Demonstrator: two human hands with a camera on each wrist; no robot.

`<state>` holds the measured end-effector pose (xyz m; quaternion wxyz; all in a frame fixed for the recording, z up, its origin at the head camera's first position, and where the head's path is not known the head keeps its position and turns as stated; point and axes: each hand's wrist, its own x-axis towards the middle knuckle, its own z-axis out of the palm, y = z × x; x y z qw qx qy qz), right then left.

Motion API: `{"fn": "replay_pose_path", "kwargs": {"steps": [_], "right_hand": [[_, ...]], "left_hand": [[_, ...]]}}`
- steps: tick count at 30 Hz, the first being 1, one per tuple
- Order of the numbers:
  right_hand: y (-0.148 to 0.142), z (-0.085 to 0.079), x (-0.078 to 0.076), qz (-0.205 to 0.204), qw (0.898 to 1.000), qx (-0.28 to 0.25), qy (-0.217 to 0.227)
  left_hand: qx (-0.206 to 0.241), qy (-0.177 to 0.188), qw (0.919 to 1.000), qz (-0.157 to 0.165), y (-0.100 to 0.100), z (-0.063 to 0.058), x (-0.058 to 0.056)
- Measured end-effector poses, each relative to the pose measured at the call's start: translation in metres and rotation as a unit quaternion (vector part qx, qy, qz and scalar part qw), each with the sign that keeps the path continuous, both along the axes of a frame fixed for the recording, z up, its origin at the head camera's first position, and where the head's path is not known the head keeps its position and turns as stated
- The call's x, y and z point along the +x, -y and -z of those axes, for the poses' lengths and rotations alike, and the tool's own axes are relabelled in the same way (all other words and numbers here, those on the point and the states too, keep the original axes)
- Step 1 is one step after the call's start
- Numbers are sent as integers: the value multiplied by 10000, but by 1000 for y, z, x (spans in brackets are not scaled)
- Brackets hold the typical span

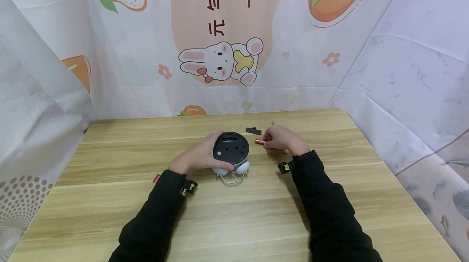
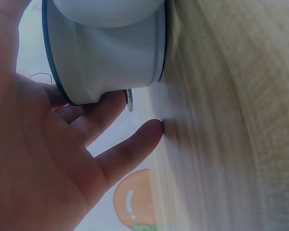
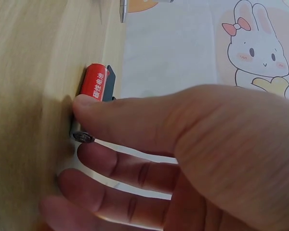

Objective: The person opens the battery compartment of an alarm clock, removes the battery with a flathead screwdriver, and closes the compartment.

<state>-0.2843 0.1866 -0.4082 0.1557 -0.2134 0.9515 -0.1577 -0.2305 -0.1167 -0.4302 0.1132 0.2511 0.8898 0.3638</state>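
Observation:
A twin-bell alarm clock (image 1: 231,150) lies face down on the table, its black back upward and its white bells toward the person. My left hand (image 1: 199,154) holds it from the left, thumb along the near side by the bells. In the left wrist view, the clock's pale side (image 2: 106,57) fills the top, with fingers (image 2: 135,147) curving past it. At the right, my right hand (image 1: 281,137) pinches a red battery (image 1: 259,142) low over the wood. Its thumb covers part of the battery (image 3: 95,82) in the right wrist view.
Just beyond the battery lies a small black battery cover (image 1: 253,131). A thin metal tip (image 1: 272,122) and a bit of yellow (image 1: 286,150) show around the right hand, the rest hidden. A printed cloth (image 1: 220,99) hangs behind the wooden table (image 1: 238,217).

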Motion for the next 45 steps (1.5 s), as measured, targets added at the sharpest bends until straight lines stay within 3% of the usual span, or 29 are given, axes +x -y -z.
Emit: {"fn": "replay_pose_path", "kwargs": {"steps": [6, 15, 23, 31, 37, 45], "right_hand": [[0, -1, 0, 42, 9995, -134, -290], [3, -4, -3, 572, 9938, -778, -557], [5, -1, -5, 462, 9912, -904, -854], [9, 8, -7, 411, 9914, -1055, -657], [13, 11, -9, 441, 9930, -937, -566], [22, 13, -14, 434, 9944, -566, -784]], "left_hand": [[-55, -29, 10000, -2, 0, 0, 0], [-37, -31, 10000, -10, 0, -1, 0], [-35, 22, 10000, -35, -1, 0, -1], [-102, 84, 9999, -86, 0, -3, 2], [-111, 46, 9999, -67, 0, -3, 2], [-126, 0, 9999, -10, 2, -1, 0]]}}
